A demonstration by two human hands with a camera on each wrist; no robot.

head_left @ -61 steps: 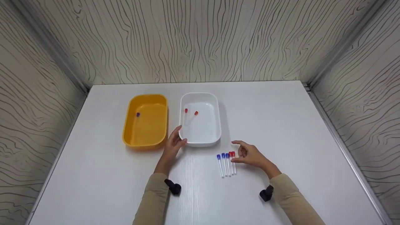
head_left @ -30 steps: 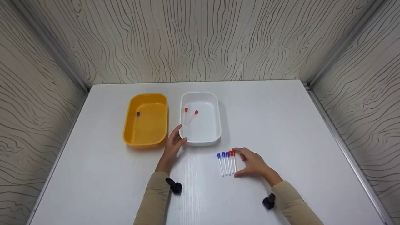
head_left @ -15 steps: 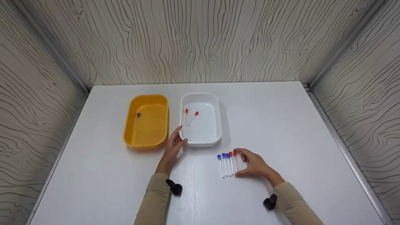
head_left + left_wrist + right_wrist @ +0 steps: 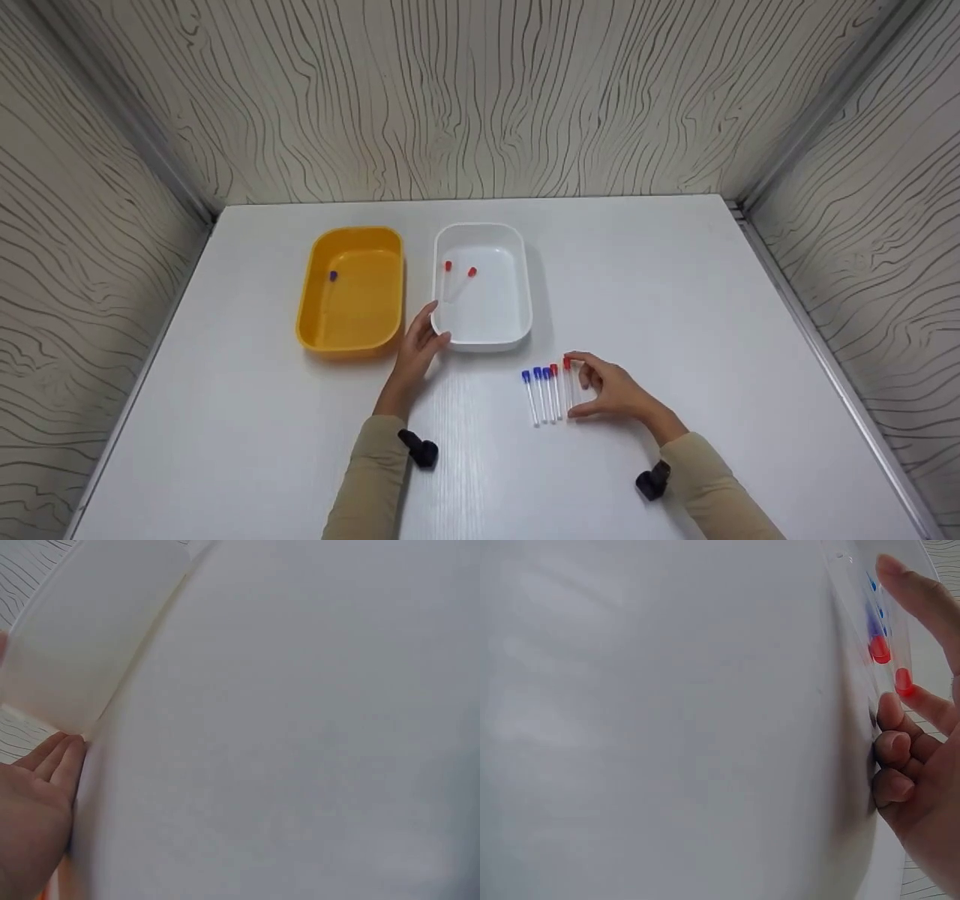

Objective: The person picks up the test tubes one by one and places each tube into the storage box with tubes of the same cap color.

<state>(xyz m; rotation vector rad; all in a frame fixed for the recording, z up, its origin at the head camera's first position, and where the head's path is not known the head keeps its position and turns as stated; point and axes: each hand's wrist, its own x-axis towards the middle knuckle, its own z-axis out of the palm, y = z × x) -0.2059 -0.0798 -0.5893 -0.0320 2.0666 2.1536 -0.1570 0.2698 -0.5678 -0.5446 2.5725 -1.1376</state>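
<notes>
In the head view my left hand [image 4: 414, 354] grips the near left corner of a white tray [image 4: 504, 339], fingers along its left side and thumb at the near rim. Two red-capped clear tubes [image 4: 472, 272] lie inside the tray. My right hand [image 4: 616, 390] pinches a red-capped test tube [image 4: 568, 364] end to end, index finger at the cap and thumb at the bottom. Just left of it lie another red-capped tube [image 4: 554, 370] and several blue-capped tubes [image 4: 526, 376] in a row. The right wrist view shows the held tube [image 4: 904, 679] between thumb and index finger.
A yellow tray [image 4: 304, 330] stands left of the white one, with a blue-capped tube [image 4: 333, 277] in it. Both trays rest on a white table [image 4: 645, 277]. Wood-patterned walls [image 4: 480, 97] enclose the table at the back and sides.
My right hand has come down to the row's right end, pinched the outermost red-capped tube, and moved it slightly right, apart from the others. The left hand stays at the white tray.
</notes>
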